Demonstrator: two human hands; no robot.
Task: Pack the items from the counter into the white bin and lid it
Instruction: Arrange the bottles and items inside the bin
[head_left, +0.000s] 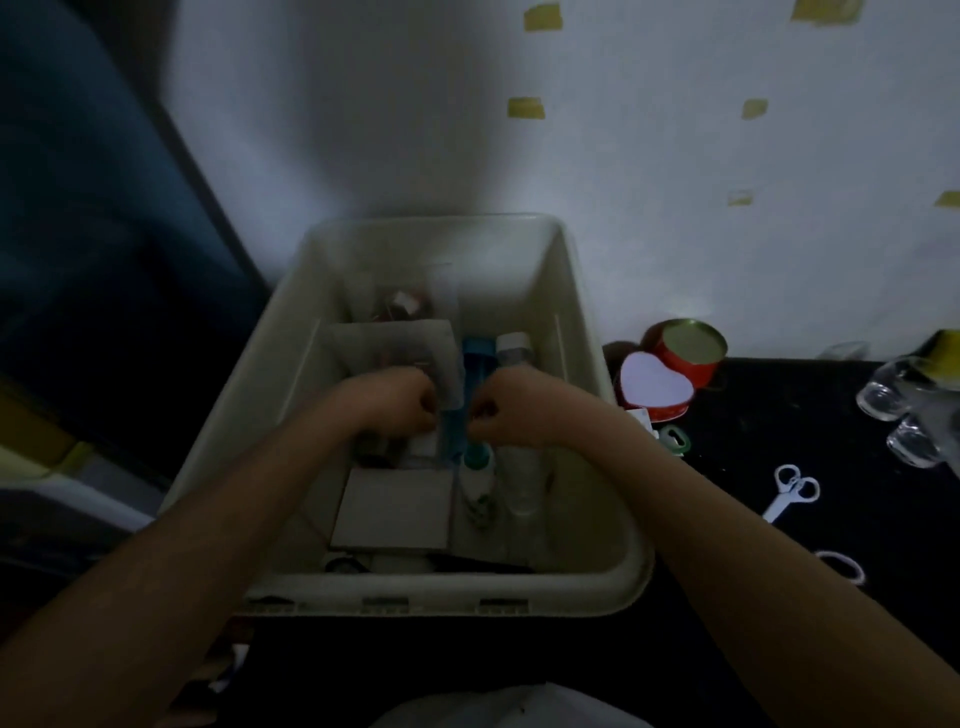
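White bin lidless on dark counter; packed with boxes, bottles.
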